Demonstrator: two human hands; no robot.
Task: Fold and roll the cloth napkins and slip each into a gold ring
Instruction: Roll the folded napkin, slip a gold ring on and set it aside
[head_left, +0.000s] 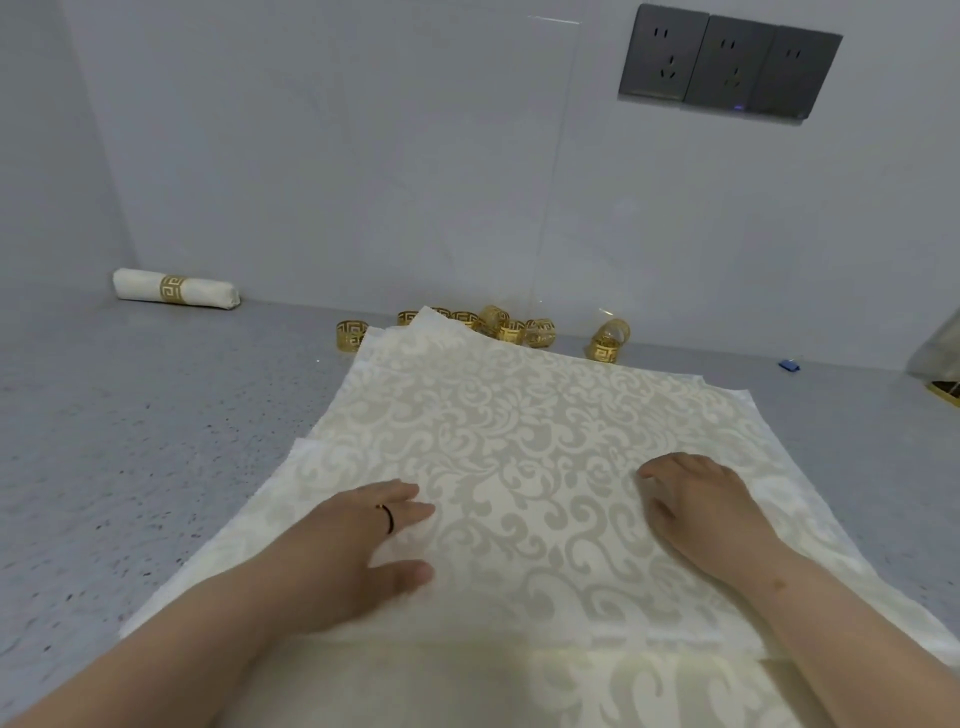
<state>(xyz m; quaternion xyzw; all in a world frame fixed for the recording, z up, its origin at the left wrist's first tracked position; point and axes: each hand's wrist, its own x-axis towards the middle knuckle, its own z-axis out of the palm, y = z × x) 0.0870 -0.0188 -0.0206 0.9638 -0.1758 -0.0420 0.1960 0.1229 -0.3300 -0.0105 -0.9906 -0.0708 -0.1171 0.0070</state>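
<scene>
Gold rings (511, 328) behind spread napkin (519, 441), rolled napkin (175, 289) far left

Grey speckled stone countertop (156, 467), stack of cream damask cloth napkins (519, 415) spread flat, loose gold cut-out rings (511, 326) behind, rolled ringed napkin (176, 289) far left, small blue object (789, 365) at right

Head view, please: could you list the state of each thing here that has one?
Top napkin: spread flat on a stack, near edge folded over.
Rolled napkin: finished, gold ring around its middle, lying by the wall.
Loose gold rings: empty, clustered by the wall behind the stack.
Left hand: flat, pressing the top napkin.
Right hand: resting on the top napkin, fingers loosely bent.
</scene>
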